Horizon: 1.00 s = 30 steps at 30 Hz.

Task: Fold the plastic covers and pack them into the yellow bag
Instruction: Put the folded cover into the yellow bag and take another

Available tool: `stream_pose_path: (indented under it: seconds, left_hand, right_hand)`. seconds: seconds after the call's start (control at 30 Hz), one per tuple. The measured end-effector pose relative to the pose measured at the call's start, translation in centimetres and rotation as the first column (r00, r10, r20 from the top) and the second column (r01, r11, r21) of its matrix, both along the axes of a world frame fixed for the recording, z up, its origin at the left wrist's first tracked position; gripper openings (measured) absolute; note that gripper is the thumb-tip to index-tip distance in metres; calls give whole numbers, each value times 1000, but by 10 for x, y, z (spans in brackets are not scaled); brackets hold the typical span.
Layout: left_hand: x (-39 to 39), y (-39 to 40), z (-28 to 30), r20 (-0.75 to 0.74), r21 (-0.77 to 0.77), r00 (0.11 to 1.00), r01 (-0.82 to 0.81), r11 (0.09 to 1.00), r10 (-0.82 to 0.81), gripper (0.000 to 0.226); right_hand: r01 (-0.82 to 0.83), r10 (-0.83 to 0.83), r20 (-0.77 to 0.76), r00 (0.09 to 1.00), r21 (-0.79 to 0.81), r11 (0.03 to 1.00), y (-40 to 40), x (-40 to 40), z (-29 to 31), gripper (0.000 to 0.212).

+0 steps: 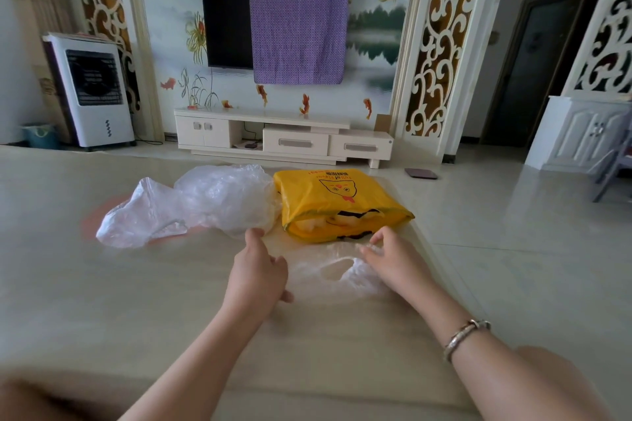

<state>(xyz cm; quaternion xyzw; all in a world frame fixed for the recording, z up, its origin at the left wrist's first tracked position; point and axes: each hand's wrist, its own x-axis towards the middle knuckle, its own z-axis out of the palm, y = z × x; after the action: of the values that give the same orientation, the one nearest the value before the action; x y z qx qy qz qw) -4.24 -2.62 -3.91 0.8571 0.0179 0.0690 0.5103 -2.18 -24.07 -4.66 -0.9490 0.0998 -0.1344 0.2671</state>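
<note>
A crumpled heap of clear plastic covers (191,208) is seen at centre left of the frame, on the pale table (102,301). Just right of it, the left hand (258,272) is placed at frame centre, fingers curled and pinching the edge of a flattened plastic cover (328,278). The yellow bag (337,203) is positioned above, touching the heap, its mouth open toward the hands. The right hand (393,258) pinches the flattened cover's far edge. A bracelet (465,337) is worn on the right wrist.
</note>
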Motion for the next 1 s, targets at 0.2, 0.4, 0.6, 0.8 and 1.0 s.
stream_pose_path:
  seconds: [0.2, 0.4, 0.6, 0.8, 1.0]
  left_hand:
    - [-13, 8, 11, 86, 670, 994, -13, 743, -60, 40]
    - [-6, -10, -13, 74, 776, 896, 225, 590, -438, 52]
    - [4, 0, -22, -163, 777, 871, 403, 483, -464, 87]
    - [12, 12, -25, -174, 797, 859, 411, 443, -482, 108]
    - [7, 19, -26, 276, 600, 793, 299, 742, -543, 85]
  right_hand:
    - [-102, 96, 146, 985, 31, 994, 0, -23, 9, 25]
    - [-425, 408, -138, 902, -135, 895, 19, -41, 10, 48]
    - [-510, 366, -436, 822, -277, 815, -1, -44, 2, 74]
    - [-542, 387, -460, 799, -272, 795, -11, -53, 3, 80]
    - [-534, 504, -176, 845, -252, 807, -12, -66, 15, 83]
